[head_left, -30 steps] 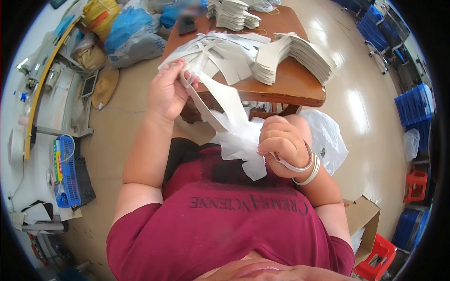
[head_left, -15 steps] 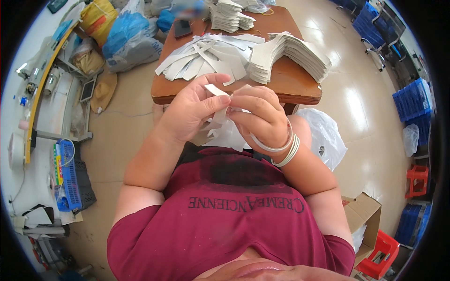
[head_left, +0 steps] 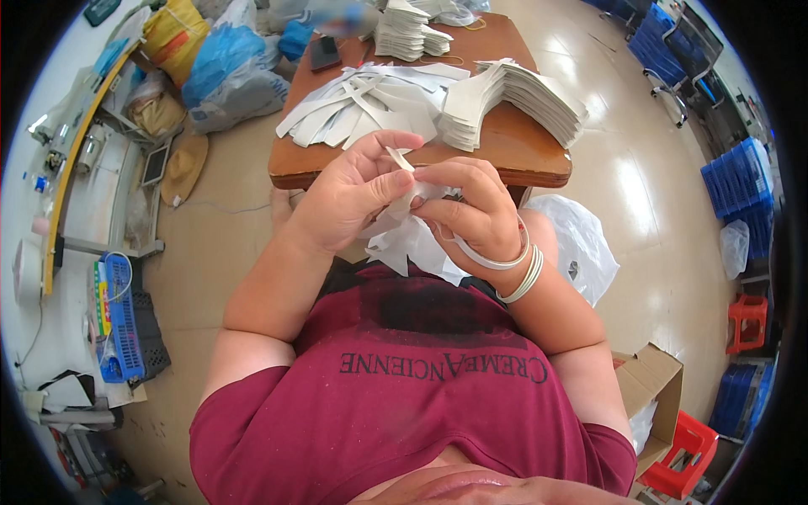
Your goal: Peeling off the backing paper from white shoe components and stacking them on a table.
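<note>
A thin white strip (head_left: 401, 159) is pinched between the thumb and fingers of my left hand (head_left: 349, 195), which is closed on it. At the strip's near end, the bent fingers of my right hand (head_left: 475, 210) press close to my left thumb, gripping its edge. Under both hands, white papery pieces (head_left: 411, 246) hang down toward my lap; I cannot tell whether they join the strip. Beyond my hands, a loose spread of white curved pieces (head_left: 358, 105) lies on the brown table (head_left: 530, 164), beside a neat stack of curved off-white pieces (head_left: 513, 97).
At the table's far end stand more white stacks (head_left: 400, 34) and a dark phone (head_left: 325, 52). A white plastic bag (head_left: 576, 244) is by my right leg. Filled bags (head_left: 231, 80) crowd the far left. A cardboard box (head_left: 656, 387) and red stool (head_left: 686, 459) sit at near right.
The strip has turned more edge-on between my fingers. My right fingers have shifted slightly, and the hanging white pieces have swung and spread to the right.
</note>
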`<state>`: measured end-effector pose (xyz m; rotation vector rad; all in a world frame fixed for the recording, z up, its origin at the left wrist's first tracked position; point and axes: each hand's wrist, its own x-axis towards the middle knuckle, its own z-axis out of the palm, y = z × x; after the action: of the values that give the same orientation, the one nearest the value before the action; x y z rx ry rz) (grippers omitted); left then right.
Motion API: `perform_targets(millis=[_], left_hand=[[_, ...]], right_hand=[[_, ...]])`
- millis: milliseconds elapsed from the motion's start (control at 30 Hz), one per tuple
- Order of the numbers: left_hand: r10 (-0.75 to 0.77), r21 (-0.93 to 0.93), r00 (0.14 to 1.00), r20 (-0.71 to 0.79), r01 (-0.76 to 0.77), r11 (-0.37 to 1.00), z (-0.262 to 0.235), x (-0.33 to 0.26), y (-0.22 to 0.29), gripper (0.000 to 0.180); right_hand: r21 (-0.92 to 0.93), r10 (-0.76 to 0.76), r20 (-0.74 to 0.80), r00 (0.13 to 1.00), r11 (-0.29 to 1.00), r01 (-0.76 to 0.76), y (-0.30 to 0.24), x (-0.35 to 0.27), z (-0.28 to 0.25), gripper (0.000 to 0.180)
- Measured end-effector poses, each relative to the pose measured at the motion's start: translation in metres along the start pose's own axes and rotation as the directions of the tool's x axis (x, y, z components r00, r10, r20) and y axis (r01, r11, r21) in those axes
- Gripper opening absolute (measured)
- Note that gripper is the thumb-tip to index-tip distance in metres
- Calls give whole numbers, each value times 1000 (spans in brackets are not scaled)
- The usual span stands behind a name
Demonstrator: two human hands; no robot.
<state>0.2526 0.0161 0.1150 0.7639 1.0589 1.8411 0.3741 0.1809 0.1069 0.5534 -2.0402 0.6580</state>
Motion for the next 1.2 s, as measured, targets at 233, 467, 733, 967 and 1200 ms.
perform_targets(millis=[233,467,733,967,1200], left_hand=[[-2,-118,999,40,6,993,-7,3,-7,41],[40,127,996,75,-49,991,3,-5,-5,41],[-36,-103,986,161,53,993,-14,-5,-8,43],[1,53,983,182,-10,999,-7,-8,-13,39],[5,211,984,180,-43,977,0,-13,-9,44]], right_hand=[[-134,-9,39,999,991,14,-12,-1,-13,37],[-22,44,-17,999,999,-45,-3,-2,0,35],[293,140,-52,989,949,-119,-3,-9,4,31],[273,322,-29,946,913,-302,-11,-13,9,30],[61,98,4,995,993,-98,-5,-13,1,36]])
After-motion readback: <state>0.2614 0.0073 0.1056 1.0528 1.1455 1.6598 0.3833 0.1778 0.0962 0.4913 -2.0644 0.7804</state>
